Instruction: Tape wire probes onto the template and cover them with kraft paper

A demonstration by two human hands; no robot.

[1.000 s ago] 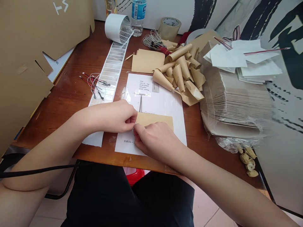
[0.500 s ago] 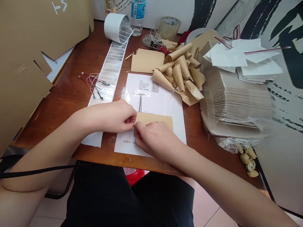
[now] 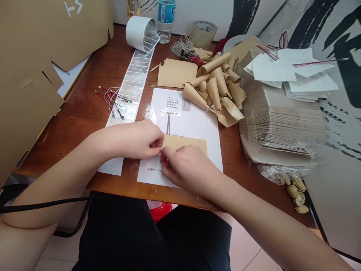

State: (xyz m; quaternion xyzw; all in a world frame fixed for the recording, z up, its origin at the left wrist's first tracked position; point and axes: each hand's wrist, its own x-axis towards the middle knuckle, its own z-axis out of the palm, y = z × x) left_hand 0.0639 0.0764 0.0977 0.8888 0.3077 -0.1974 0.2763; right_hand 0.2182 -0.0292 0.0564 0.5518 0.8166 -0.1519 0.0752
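Drew fingertips of left hand (image 3: pixel 146 140) and right hand (image 3: pixel 190 162) narrow at left side of brown paper (image 3: pixel 186 142); could not tell grip. Lay atop printed sheet (image 3: pixel 199 120), near side. Risked creasing or skewing through uneven pull.

I wear black trousers (image 3: pixel 113 233), plain and dark over both thighs, seen just below the near edge of the worktop (image 3: pixel 70 124). The cloth looks matt, and its finer weave is too dark to make out. Above the worktop my left hand (image 3: pixel 149 141) and right hand (image 3: pixel 187 163) are bare, with smooth, rounded backs and softly marked knuckles; much of the fingers is hidden. My left forearm (image 3: pixel 90 154) and right forearm (image 3: pixel 254 209) are bare too, slim at the wrists and fuller further up. A curved crease marks my left elbow, beyond the worktop's near edge.
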